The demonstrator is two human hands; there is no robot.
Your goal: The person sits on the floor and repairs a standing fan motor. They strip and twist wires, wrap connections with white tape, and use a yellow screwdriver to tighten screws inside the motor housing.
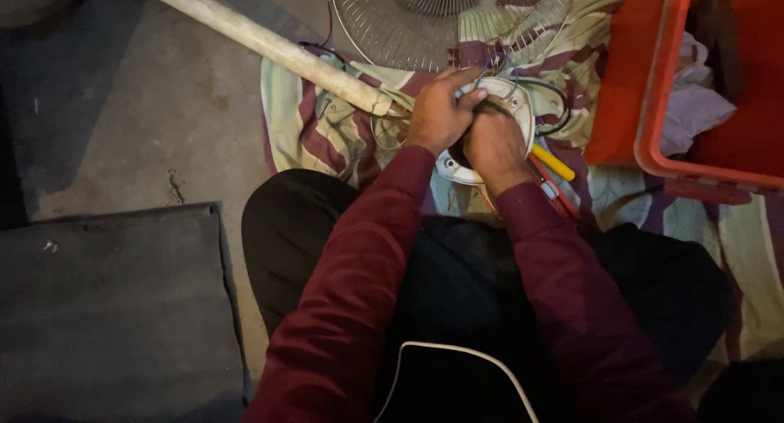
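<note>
Fan housing [513, 104], round and white, sits just above the middle of the frame on a striped cloth [310, 133], and both of your hands are on it. Going from the left edge: a dark flat mat [114, 300] fills the lower left, bare concrete floor [139, 96] lies above it, and a pale pole [261, 43] runs down from the upper left until its end stops just beside your left hand. Your left hand [439, 113] curls over the top rim of the housing, fingers bent and closed around its edge near a bunch of thin wires [500, 64]. Your right hand [492, 141] presses against it from below, fingers tucked into the housing's dark opening; you cannot tell what they pinch there. A wire fan guard [392, 23] lies at the top centre, behind the housing. Just right of your right wrist lie tools with yellow and red handles [555, 166]. A red plastic crate [653, 104] with crumpled cloth inside fills the upper right.
</note>
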